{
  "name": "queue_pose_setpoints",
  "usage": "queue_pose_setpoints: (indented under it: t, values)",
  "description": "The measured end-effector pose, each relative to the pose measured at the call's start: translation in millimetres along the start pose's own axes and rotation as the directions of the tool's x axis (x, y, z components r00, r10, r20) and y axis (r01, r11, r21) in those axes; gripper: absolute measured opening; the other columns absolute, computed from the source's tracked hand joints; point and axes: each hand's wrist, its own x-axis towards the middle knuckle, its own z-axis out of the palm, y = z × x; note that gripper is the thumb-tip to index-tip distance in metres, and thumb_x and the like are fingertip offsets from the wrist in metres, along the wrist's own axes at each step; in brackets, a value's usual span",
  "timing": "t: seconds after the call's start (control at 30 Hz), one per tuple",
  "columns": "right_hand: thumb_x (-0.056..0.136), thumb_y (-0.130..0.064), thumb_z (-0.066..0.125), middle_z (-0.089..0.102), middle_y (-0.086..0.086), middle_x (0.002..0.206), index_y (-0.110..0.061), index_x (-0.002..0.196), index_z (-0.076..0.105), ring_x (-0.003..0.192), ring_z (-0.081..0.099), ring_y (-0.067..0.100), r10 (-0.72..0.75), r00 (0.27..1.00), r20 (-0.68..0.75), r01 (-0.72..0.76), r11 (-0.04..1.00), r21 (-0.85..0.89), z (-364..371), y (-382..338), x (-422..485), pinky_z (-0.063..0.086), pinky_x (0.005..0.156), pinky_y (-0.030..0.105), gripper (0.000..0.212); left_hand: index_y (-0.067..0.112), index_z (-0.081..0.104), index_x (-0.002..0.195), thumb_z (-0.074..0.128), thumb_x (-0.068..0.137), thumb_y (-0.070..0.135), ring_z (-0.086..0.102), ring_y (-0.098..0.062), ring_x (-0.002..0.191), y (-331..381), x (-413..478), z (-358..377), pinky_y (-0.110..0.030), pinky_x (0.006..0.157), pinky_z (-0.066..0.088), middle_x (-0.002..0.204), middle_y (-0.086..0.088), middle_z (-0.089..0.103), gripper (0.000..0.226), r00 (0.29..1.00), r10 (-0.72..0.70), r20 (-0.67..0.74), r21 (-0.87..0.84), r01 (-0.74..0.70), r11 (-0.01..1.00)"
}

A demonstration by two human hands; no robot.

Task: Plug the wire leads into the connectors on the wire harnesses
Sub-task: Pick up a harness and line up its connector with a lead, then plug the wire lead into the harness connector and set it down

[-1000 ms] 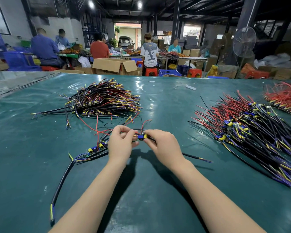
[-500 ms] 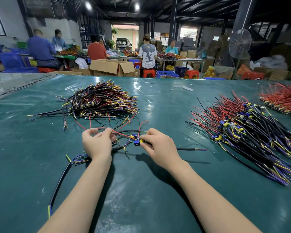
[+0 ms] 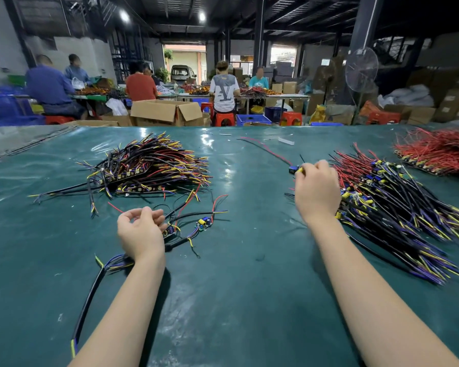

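On my right hand [image 3: 317,193] the fingers [image 3: 306,170] are curled and pinch a small blue-and-yellow connector [image 3: 292,170]. A red wire lead [image 3: 265,151] trails from it toward the far left across the table [image 3: 236,300]. That hand sits at the left edge of a big heap of harnesses [image 3: 398,207], black cables with red, yellow and purple ends, spread over the right side. My left hand [image 3: 141,231] is near the middle-left with its fingers loosely curled. A thin red wire runs up to them, but I cannot tell whether they grip it. Under and just right of that hand lies a single harness [image 3: 90,295], its black cable running toward the near left, with a small circuit board [image 3: 204,223] beside it. A finished-looking pile [image 3: 149,168] lies far left, and a heap of red leads [image 3: 440,152] far right.
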Motion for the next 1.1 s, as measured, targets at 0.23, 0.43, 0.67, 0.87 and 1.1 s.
queue_pose_setpoints:
  t: [0.23, 0.43, 0.67, 0.87, 1.1]
  values:
    - [0.096, -0.018, 0.039, 0.045, 0.018, 0.132, -0.003, 0.119, 0.056, 0.124, 0.036, 0.035, 0.344, 0.932, 0.119, -0.294, 0.905, -0.308, 2, 63, 32, 0.028, 0.100, 0.043, 0.033, 0.019, 0.042, 0.072, 0.049, 0.088, 0.002, 0.058, -0.011, 0.054, -6, -1, 3, -0.019, 0.053, 0.049, 0.069, -0.004, 0.056, 0.024, 0.996, 0.040, 0.085, 0.210, -0.057, 0.976]
    - [0.090, -0.012, 0.043, 0.043, 0.014, 0.134, -0.011, 0.122, 0.051, 0.127, 0.031, 0.032, 0.378, 0.917, 0.128, -0.308, 0.874, -0.375, 14, 62, 27, 0.023, 0.104, 0.046, 0.033, 0.011, 0.059, 0.089, 0.058, 0.077, 0.003, 0.054, -0.027, 0.089, -10, -15, 1, -0.027, 0.073, 0.033, 0.089, -0.009, 0.064, 0.014, 0.829, 0.291, 0.477, 0.613, -0.551, 0.566]
    - [0.080, -0.005, 0.055, 0.043, 0.016, 0.131, -0.011, 0.116, 0.058, 0.126, 0.034, 0.032, 0.187, 0.982, -0.023, -0.188, 0.982, -0.029, 29, 16, -18, 0.022, 0.101, 0.043, 0.037, 0.024, 0.045, 0.128, 0.053, 0.083, 0.032, 0.037, -0.025, 0.125, -14, -12, -3, -0.034, 0.095, 0.034, 0.135, 0.000, 0.046, 0.046, 0.810, 0.048, 0.584, 0.812, -0.584, -0.010]
    - [0.092, -0.029, 0.048, 0.053, 0.008, 0.119, -0.015, 0.112, 0.064, 0.117, 0.042, 0.026, -0.230, 0.822, 0.521, 0.129, 0.966, 0.223, 55, -62, -74, 0.031, 0.095, 0.032, 0.029, 0.022, 0.064, 0.103, 0.063, 0.081, 0.039, 0.054, -0.024, 0.105, -9, -11, -6, -0.030, 0.078, 0.039, 0.111, 0.000, 0.059, 0.027, 0.747, 0.065, 0.662, 0.742, -0.665, 0.085]
    - [0.094, -0.035, 0.043, 0.042, 0.005, 0.138, -0.019, 0.136, 0.035, 0.128, 0.035, 0.025, -0.288, 0.704, 0.649, 0.264, 0.955, 0.137, 61, -67, -80, 0.027, 0.100, 0.040, 0.046, 0.015, 0.067, 0.097, 0.071, 0.077, 0.036, 0.055, -0.022, 0.099, -15, -22, 1, -0.027, 0.074, 0.031, 0.103, -0.001, 0.063, 0.029, 0.616, 0.125, 0.777, 0.582, -0.780, 0.229]
